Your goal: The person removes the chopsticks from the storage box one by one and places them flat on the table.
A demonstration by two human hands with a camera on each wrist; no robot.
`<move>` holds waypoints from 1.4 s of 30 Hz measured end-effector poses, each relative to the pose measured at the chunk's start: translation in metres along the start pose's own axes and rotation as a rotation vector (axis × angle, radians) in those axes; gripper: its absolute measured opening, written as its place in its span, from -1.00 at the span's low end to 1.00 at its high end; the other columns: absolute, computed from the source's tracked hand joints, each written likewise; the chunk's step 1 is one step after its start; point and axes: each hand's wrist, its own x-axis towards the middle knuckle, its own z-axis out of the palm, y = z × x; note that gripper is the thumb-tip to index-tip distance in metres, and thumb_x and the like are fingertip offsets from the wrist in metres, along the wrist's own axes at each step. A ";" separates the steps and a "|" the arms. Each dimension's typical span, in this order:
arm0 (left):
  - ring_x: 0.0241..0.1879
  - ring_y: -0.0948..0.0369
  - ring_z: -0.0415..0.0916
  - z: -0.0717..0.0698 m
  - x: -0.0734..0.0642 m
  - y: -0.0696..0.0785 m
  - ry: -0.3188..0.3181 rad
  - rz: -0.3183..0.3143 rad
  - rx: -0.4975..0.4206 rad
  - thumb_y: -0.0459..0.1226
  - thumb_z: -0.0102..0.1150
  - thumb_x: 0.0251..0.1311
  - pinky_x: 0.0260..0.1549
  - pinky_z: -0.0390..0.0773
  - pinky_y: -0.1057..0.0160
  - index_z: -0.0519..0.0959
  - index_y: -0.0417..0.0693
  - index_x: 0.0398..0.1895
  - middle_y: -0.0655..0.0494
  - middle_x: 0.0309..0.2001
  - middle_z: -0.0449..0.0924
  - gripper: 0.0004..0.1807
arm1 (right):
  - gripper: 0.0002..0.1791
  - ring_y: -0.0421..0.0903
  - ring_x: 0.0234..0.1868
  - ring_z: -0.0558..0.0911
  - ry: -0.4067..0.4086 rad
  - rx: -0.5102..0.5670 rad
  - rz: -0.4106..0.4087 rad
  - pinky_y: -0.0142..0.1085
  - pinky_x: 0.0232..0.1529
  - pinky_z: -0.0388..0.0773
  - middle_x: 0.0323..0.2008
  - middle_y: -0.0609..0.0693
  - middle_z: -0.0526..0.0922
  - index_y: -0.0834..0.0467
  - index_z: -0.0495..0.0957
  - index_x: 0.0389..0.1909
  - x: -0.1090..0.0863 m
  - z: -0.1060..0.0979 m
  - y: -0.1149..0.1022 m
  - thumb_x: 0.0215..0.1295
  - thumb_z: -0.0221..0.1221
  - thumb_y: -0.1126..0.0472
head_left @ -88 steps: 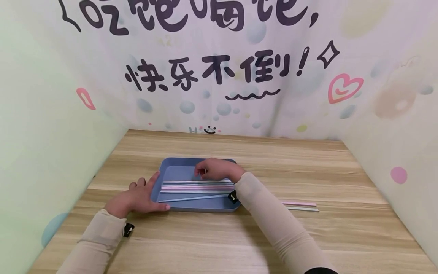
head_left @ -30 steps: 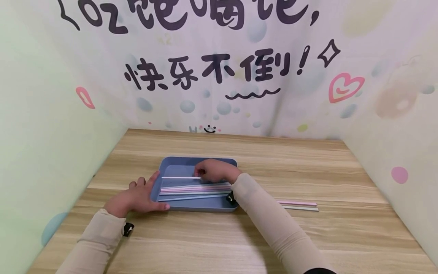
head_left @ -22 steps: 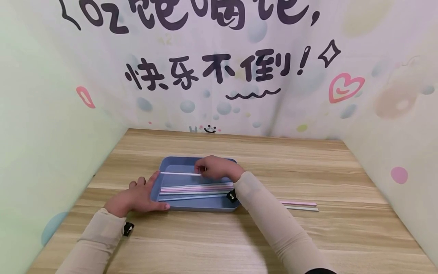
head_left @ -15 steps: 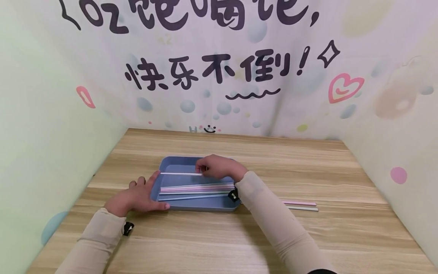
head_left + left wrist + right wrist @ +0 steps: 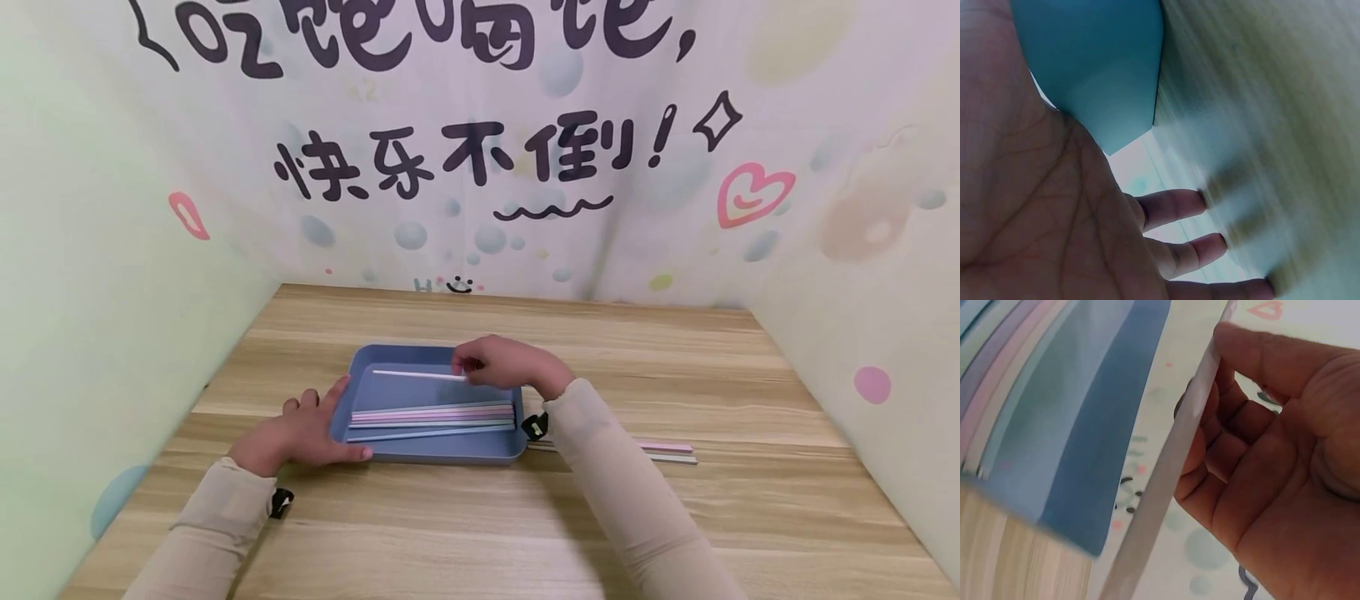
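A blue rectangular tray (image 5: 450,458) stands on the wooden table, with several pastel chopsticks (image 5: 431,414) lying lengthwise in its front half. My left hand (image 5: 300,433) rests against the tray's left end, thumb at the front rim and index finger along the side. In the left wrist view the palm lies against the tray wall (image 5: 1094,69), the other fingers extended beside it. Over the tray's back right part, my right hand (image 5: 513,364) pinches a white chopstick (image 5: 416,375) between thumb and curled fingers. The right wrist view shows that chopstick (image 5: 1157,481) raised beside the tray.
More chopsticks, pink (image 5: 671,447) and pale green (image 5: 675,458), lie on the table right of the tray, partly behind the right sleeve (image 5: 637,492). A printed cloth wall (image 5: 465,242) rises at the table's back edge, with walls on both sides.
Earlier the right hand hovered over the chopsticks; it then pinched the white one and lifted it away from the others. Now it has shifted right with it. The left hand stays put.
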 end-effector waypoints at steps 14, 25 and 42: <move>0.02 -0.35 0.17 0.000 -0.001 0.000 -0.021 -0.022 -0.015 0.45 0.29 -0.14 -0.14 0.42 -0.28 -0.27 -0.18 0.57 -0.46 0.11 0.17 0.46 | -0.90 -0.20 -0.40 0.43 0.016 -0.030 0.031 -0.31 -0.30 0.39 -0.50 -0.15 0.39 0.15 0.57 -0.25 -0.046 0.000 0.037 0.32 0.15 0.40; 0.00 -0.32 0.20 -0.001 -0.004 0.000 -0.026 -0.026 0.001 0.44 0.28 -0.12 -0.12 0.42 -0.28 -0.29 -0.16 0.57 -0.46 0.10 0.18 0.45 | -0.85 -0.20 -0.42 0.42 0.041 -0.001 0.074 -0.29 -0.31 0.39 -0.51 -0.16 0.39 0.10 0.57 -0.28 -0.083 0.000 0.055 0.32 0.16 0.43; -0.04 -0.29 0.22 0.000 -0.001 -0.001 -0.015 -0.010 0.010 0.45 0.28 -0.13 -0.13 0.42 -0.26 -0.27 -0.18 0.56 -0.44 0.07 0.20 0.45 | -0.89 -0.20 -0.41 0.41 0.071 0.022 0.081 -0.29 -0.32 0.40 -0.49 -0.18 0.39 0.15 0.56 -0.23 -0.139 -0.003 0.071 0.35 0.16 0.42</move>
